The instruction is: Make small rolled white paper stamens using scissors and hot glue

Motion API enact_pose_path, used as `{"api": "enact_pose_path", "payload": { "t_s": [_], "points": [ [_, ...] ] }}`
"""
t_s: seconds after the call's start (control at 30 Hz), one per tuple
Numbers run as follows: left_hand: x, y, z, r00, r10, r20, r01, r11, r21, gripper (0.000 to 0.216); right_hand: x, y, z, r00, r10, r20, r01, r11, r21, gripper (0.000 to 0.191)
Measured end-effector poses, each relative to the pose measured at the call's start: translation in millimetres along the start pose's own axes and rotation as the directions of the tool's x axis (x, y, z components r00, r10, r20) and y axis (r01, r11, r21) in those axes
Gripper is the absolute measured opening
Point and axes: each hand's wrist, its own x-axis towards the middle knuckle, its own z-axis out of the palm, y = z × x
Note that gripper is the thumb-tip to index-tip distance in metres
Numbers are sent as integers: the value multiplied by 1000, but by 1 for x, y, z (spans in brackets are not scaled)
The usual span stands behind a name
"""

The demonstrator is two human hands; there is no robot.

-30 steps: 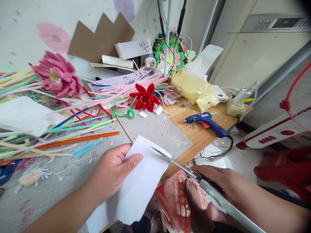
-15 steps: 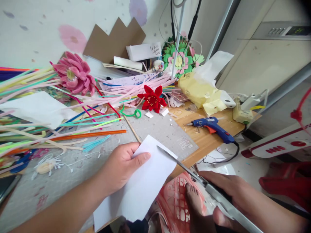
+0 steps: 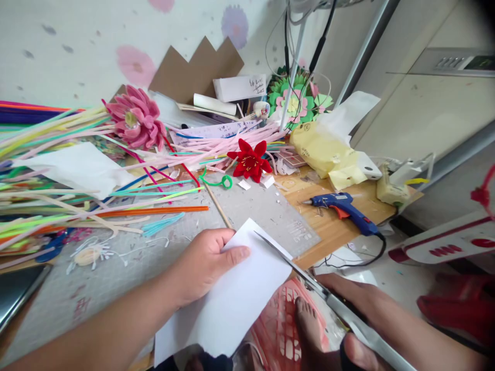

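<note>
My left hand (image 3: 204, 263) pinches a white sheet of paper (image 3: 235, 299) near its top corner, thumb on top, holding it over the table's front edge. My right hand (image 3: 363, 319) grips a pair of scissors (image 3: 305, 281) by the handles. The long silver blades point up and left, and their tip lies on the paper's right edge. A grey cutting mat (image 3: 266, 211) lies just behind the paper.
Several coloured pipe cleaners (image 3: 116, 198) sprawl over the left of the table with a pink flower (image 3: 135, 121) and a red flower (image 3: 250, 159). A blue glue gun (image 3: 342, 208) lies on the wood at right. A red basket (image 3: 282, 330) and a bare foot (image 3: 309, 330) are below.
The view has shifted left and up a little, so everything sits further right and lower. Both hands keep their hold; the scissor tip stays at the paper's edge.
</note>
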Motion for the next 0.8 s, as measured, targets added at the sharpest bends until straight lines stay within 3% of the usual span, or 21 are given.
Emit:
{"api": "enact_pose_path", "payload": {
  "t_s": [0.2,0.37,0.8],
  "points": [
    [0,-2,0,1000,17,-5,-17,1000,23,37,7,-3,2,995,87,55,-87,996,1,68],
    [2,-3,-1,1000,13,10,-13,1000,-3,39,7,-4,-1,988,144,63,-143,989,-33,54],
    [2,-1,2,999,-31,36,32,999,-25,38,13,-12,2,999,39,32,-41,998,43,54]
  ]
}}
